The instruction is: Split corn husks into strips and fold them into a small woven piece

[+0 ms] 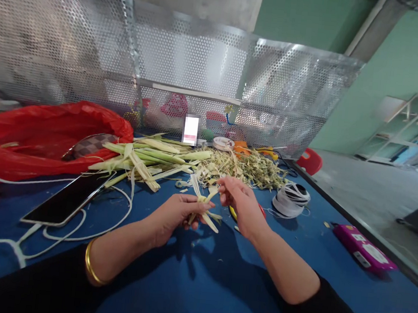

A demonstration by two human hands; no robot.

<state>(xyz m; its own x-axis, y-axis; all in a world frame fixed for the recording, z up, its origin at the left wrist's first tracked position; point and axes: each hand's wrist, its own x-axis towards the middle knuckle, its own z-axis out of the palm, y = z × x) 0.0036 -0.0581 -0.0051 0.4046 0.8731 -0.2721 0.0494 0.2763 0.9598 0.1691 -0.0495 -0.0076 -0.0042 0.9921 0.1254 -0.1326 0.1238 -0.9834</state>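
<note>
My left hand (177, 214) is closed around a small bundle of pale palm-leaf strips (203, 207) above the blue table (196, 274). My right hand (240, 199) pinches the top end of one strip of that bundle, just right of the left hand. A gold bangle (91, 263) sits on my left wrist. Behind the hands lies a pile of long green and cream leaves (149, 155), with a heap of cut leaf scraps (245, 168) to its right.
A phone (66, 201) with a white cable (85, 233) lies at the left beside a red plastic bag (35, 133). A spool of white thread (291, 199) and a pink box (363, 248) sit at the right. A perforated metal screen (187, 74) backs the table.
</note>
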